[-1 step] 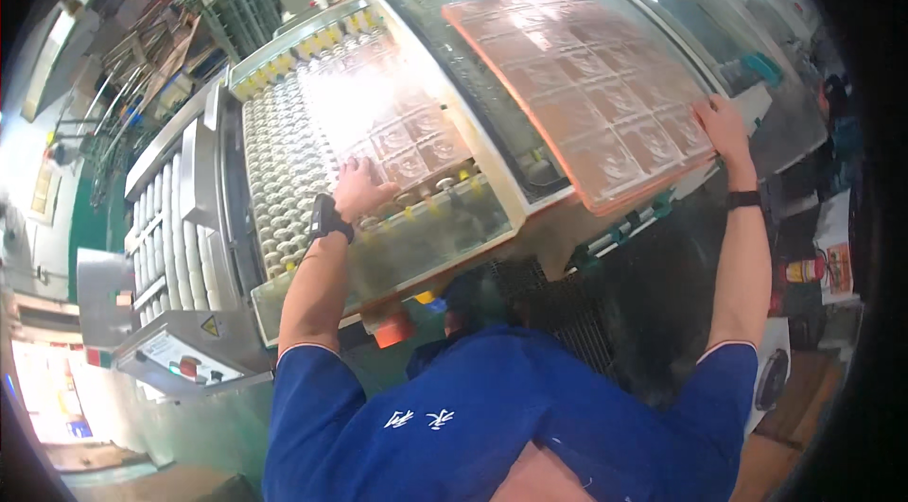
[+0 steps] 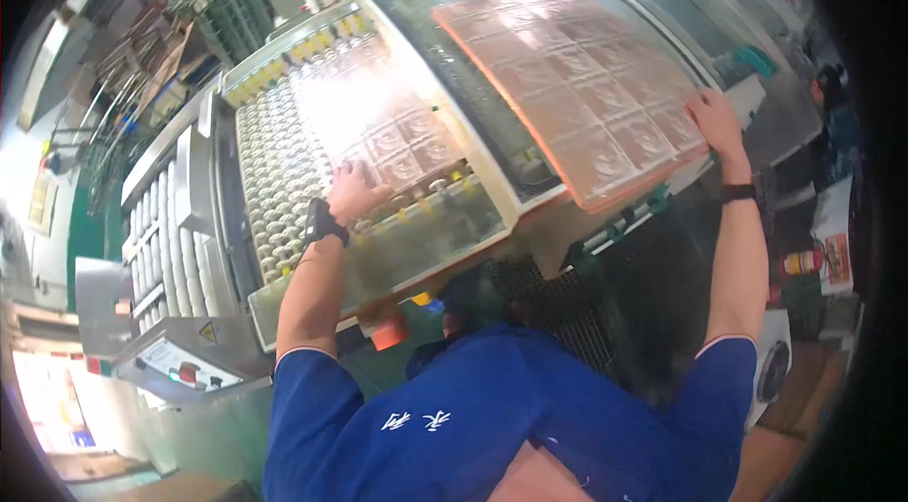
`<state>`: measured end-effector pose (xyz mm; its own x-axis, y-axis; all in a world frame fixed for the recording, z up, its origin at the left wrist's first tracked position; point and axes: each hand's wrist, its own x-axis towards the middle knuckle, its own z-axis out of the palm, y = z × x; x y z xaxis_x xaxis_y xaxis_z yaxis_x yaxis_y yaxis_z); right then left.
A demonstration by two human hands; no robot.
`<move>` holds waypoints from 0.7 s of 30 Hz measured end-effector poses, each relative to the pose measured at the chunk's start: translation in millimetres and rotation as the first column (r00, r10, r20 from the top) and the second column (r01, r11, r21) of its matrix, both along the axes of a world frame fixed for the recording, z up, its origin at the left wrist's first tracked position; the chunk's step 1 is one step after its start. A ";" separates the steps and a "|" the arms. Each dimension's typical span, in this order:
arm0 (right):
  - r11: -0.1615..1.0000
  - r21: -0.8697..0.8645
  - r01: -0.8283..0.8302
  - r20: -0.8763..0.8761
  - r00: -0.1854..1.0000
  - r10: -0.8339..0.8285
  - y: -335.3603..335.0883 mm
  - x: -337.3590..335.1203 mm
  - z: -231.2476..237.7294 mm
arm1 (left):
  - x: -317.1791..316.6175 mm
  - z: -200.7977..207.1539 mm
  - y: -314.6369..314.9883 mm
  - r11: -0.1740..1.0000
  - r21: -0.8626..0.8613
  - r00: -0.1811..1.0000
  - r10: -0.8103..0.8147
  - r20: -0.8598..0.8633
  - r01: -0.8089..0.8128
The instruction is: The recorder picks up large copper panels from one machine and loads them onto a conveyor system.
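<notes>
A copper-coloured panel (image 2: pixel 407 145) with a grid of square patterns lies on the white rollers, its far part lost in glare. My left hand (image 2: pixel 355 195), with a dark watch at the wrist, rests at the panel's near left corner, fingers spread. To the right, a stack of similar copper-coloured panels (image 2: pixel 591 86) lies slanted on the wet machine top. At the stack's right edge, near the closest corner, my right hand (image 2: pixel 719 124) has its fingers bent over the top panel's edge. The thumb there is mostly hidden.
The roller conveyor (image 2: pixel 274 162) is framed by a pale rim with yellow fittings. Left of it stands a metal unit with long rollers (image 2: pixel 175 237) and a control panel (image 2: pixel 180 365). An orange object (image 2: pixel 388 332) sits below the near rim. Dark floor grating (image 2: pixel 558 313) lies below.
The whole view has shifted slightly. Both hands stay at the same spots on the panels.
</notes>
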<state>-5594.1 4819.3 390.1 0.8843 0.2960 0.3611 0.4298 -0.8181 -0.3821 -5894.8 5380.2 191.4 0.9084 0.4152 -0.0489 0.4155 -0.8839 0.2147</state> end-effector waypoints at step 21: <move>0.943 -0.332 0.018 -0.139 0.988 -0.068 17.1 -4.3 20.7 | 65.0 161.8 -227.6 0.720 0.282 0.408 -0.621 0.669 0.634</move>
<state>-5598.4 4836.4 410.7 0.9345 0.3367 0.1154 0.3512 -0.9251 -0.1447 -5829.7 5152.6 353.3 0.6659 -0.2802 0.6914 -0.5316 -0.8285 0.1762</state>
